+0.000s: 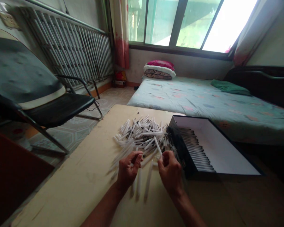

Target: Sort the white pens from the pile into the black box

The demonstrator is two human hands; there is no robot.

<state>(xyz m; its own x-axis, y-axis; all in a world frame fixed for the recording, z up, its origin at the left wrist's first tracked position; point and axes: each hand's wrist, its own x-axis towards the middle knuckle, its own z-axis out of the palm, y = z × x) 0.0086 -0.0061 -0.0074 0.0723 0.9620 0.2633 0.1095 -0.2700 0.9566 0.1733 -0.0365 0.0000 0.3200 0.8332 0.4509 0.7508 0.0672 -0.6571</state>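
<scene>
A heap of white pens [142,134] lies on the pale wooden table [85,179]. My left hand [129,168] is curled at the near edge of the heap, its fingers closed on pens. My right hand [169,170] pinches one white pen [157,146] that sticks up and away from its fingertips. More white pens lie on the table between and below both hands. To the right stands an open black box [203,148] with a white inside; a row of pens is packed along its left side.
A black folding chair [49,107] stands left of the table. Behind the table is a bed [203,101] with a light green sheet and folded bedding. A radiator and a window lie farther back.
</scene>
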